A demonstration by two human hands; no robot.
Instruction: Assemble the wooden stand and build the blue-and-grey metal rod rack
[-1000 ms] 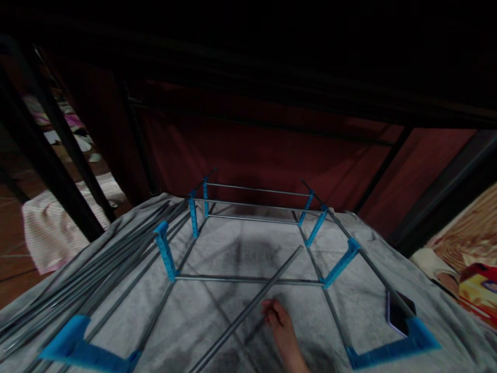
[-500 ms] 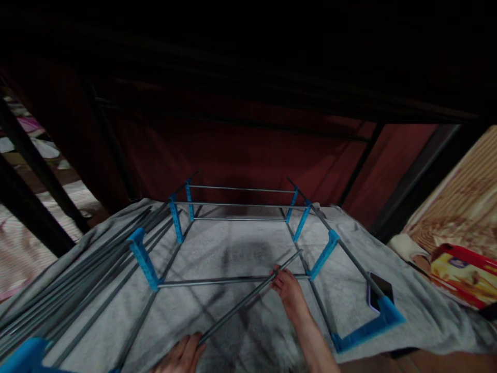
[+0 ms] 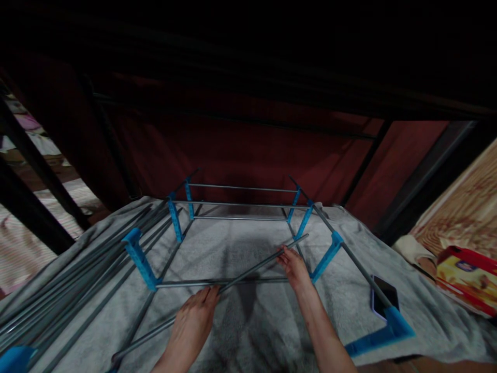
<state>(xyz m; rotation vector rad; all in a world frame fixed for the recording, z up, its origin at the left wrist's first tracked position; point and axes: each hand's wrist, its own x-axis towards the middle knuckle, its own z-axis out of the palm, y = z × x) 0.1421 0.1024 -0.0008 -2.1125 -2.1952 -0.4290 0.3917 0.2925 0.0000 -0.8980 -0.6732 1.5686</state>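
A thin grey metal tube (image 3: pixel 248 271) slants across the middle, its right end higher and farther away. My left hand (image 3: pixel 196 316) is closed round it left of centre, and my right hand (image 3: pixel 291 264) grips it close to the far end. Around and beneath stands a frame of grey tubes joined by blue plastic connectors, such as a left connector (image 3: pixel 140 259) and a right connector (image 3: pixel 327 256). A crossbar (image 3: pixel 186 284) between these two passes under the held tube. The tube's lower left end is near the frame's left bottom rail (image 3: pixel 135 321).
Many loose grey tubes (image 3: pixel 85 269) lie along the left on a grey blanket (image 3: pixel 248 243). A phone (image 3: pixel 384 296) rests by the right upper rail. Farther right are a red and yellow box (image 3: pixel 468 277) and a white shoe-like item (image 3: pixel 413 251). A dark red cloth (image 3: pixel 248 150) hangs behind.
Both hands have carried the tube forward and up, away from me. My left hand has moved right along with it, and the tube's left end now shows.
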